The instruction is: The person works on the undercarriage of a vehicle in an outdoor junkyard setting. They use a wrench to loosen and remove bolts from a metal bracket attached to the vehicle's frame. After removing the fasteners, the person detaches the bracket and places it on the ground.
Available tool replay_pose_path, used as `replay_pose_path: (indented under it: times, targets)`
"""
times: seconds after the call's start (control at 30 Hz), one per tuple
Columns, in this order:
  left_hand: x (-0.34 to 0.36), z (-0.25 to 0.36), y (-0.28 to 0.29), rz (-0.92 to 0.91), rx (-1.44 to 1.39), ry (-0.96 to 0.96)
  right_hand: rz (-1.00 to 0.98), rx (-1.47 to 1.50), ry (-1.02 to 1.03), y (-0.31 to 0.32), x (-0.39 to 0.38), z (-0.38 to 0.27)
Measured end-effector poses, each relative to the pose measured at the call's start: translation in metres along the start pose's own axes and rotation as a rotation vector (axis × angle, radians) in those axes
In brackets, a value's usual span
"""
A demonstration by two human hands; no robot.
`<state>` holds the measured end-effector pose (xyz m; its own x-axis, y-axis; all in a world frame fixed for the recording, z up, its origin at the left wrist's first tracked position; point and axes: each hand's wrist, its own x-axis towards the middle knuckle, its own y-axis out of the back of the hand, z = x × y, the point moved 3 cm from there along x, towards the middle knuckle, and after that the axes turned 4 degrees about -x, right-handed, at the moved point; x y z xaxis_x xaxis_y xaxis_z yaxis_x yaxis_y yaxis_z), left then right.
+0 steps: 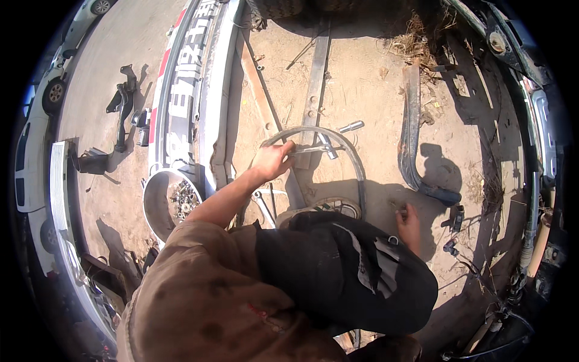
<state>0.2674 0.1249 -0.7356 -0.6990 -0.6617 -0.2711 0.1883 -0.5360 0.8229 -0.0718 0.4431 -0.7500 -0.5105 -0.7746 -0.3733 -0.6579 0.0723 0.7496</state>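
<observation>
My left hand (274,161) is closed around the handle of a socket wrench (310,148), held over the ground in front of me. The wrench's shiny head points right, with a silver crosspiece at its end. Just beyond it lies a separate silver socket piece (351,127). A dark curved hose (358,163) loops around the tool on the ground. My right hand (409,224) hangs low beside my knee, fingers slightly apart over the dirt, with nothing visible in it. Near my left forearm an open-end wrench (263,206) lies by my shoe.
A round metal bucket (163,208) with nuts and bolts stands at left, beside a long white panel (220,102). Flat metal bars (316,78) lie ahead, a bent rusty beam (411,127) at right. Black vehicle parts (122,108) and parked cars (45,114) are farther left.
</observation>
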Motion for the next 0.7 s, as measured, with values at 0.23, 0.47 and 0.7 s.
replay_pose_path:
  times: [0.23,0.47,0.7]
  targets:
    - [0.086,0.031,-0.066,-0.431,0.523,-0.322,0.002,-0.097,0.070,-0.020,-0.006,0.000]
    - [0.102,0.048,-0.066,-0.291,0.453,-0.746,-0.059,-0.058,-0.025,-0.022,-0.009,0.009]
    - [0.116,0.074,-0.066,0.103,0.144,-0.466,-0.041,0.074,-0.215,-0.013,0.006,-0.016]
